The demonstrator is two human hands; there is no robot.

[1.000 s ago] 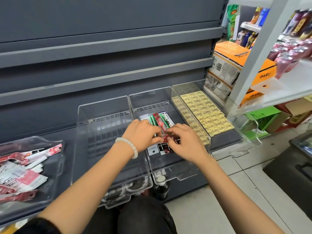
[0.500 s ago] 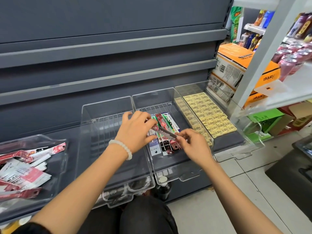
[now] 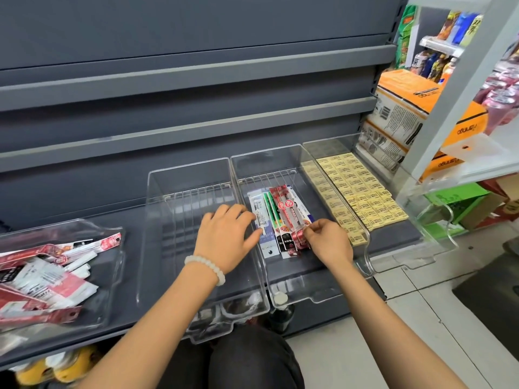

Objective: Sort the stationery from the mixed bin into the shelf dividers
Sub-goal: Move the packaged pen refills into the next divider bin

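Three clear plastic dividers stand side by side on the dark shelf. The middle divider (image 3: 280,157) holds a row of packaged pens (image 3: 276,217) lying lengthwise. My right hand (image 3: 327,241) pinches the near end of the rightmost red pen pack (image 3: 292,217) inside that divider. My left hand (image 3: 226,238) hovers over the wall between the left divider (image 3: 157,209) and the middle one, fingers relaxed and spread, thumb near the white pen pack. The mixed bin (image 3: 112,265) at far left holds several red and white packs.
The right divider (image 3: 328,143) is filled with rows of yellow erasers (image 3: 356,192). Orange cartons (image 3: 415,108) sit beyond it. A white shelf unit (image 3: 460,88) with bottles stands at right. Bare grey shelves rise behind. Tiled floor lies lower right.
The red pen pack was held between both hands; now it lies in the row. My left hand let go and drew back left. My right hand stays at its near end.
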